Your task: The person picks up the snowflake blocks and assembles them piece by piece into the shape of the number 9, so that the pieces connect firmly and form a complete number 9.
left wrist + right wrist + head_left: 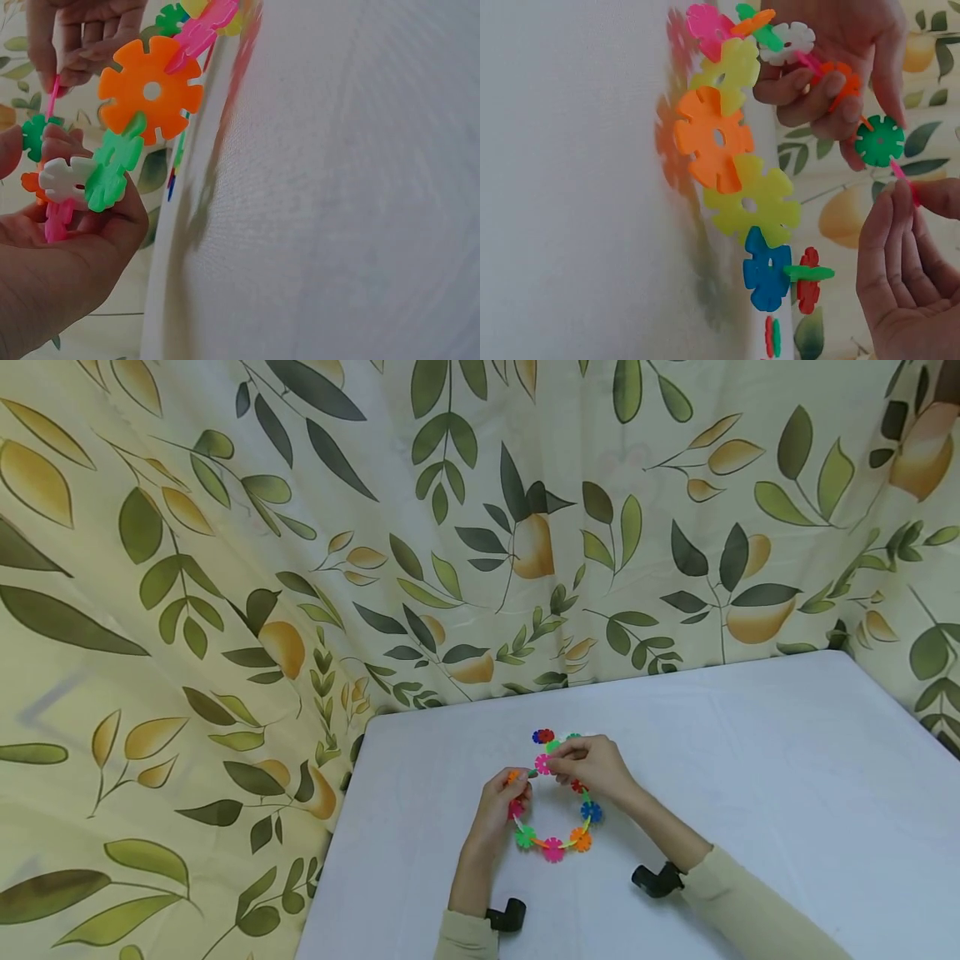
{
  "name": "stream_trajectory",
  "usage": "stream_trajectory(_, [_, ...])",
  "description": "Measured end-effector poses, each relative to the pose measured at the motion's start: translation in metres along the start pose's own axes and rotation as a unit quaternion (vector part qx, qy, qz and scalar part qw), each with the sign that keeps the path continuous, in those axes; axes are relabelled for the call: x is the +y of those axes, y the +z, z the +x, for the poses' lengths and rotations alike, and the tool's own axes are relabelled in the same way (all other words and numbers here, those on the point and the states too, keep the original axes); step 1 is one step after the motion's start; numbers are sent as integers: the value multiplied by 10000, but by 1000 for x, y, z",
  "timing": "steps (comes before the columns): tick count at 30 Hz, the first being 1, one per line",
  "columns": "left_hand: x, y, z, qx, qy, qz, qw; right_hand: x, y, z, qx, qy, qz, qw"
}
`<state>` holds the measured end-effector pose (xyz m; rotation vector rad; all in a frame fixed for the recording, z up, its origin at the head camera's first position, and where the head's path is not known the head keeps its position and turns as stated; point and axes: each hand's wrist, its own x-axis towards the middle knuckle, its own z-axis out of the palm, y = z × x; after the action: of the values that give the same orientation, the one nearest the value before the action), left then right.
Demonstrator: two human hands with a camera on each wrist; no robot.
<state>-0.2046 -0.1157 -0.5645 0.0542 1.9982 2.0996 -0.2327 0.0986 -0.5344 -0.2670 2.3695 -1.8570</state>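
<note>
A chain of notched snowflake discs, in pink, orange, yellow, green, white and blue, curves over the white table; a pink disc point(553, 849) lies at its near side. My left hand point(497, 806) grips the chain's left end, fingers curled around its orange disc point(841, 84) and white disc point(787, 43). At that end, a dark green disc point(880, 140) sticks out past the fingertips. My right hand point(600, 768) pinches a pink disc point(905, 184) between thumb and fingers. This disc's edge meets the green one's rim; whether their slots interlock I cannot tell.
Behind the hands, a few loose discs, including a red one point(547, 736), rest on the white table point(750, 777). A leaf-patterned curtain point(480, 568) hangs along the table's back and left edges. Black wrist cameras point(657, 881) sit on both wrists.
</note>
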Motion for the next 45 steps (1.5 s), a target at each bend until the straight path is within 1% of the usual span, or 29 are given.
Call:
stream_trajectory(6, [-1,0,0,45,-27,-37,10000,2,0,-2,-8,121,196,9997])
stream_trajectory(11, [0,1,-1,43,-44,-103,9999,2,0,-2,-34,81,236,9997])
stream_trajectory(17, [2,1,-2,25,-10,-56,10000,0,1,-3,-146,78,246,9996])
stream_trajectory(21, [2,0,-4,17,23,-161,9999,-1,1,-5,-162,34,178,9997])
stream_trajectory(25, [2,0,-4,12,63,-135,9999,-1,1,-5,-167,-56,135,9998])
stream_trajectory(30, [1,-1,-4,34,96,-101,9999,0,1,-4,-212,-73,215,9995])
stream_trajectory(35, [-1,-2,-4,-76,117,-149,9998,-3,-1,-7,-274,-94,323,9991])
stream_trajectory(45, [-2,-4,-5,-314,218,-487,9981,-10,-4,-11,-371,-299,217,9986])
